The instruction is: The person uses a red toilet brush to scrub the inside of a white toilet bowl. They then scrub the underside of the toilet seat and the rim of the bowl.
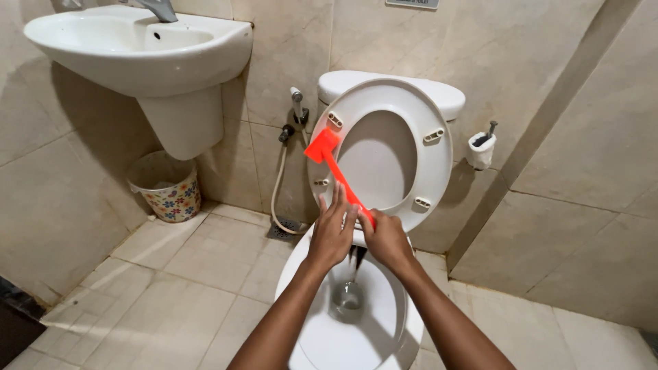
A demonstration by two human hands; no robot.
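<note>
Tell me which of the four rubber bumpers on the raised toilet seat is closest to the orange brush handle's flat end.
The upper-left bumper: the orange brush handle's flat end lies just below it. The upper-right, lower-left and lower-right bumpers sit farther off.
</note>
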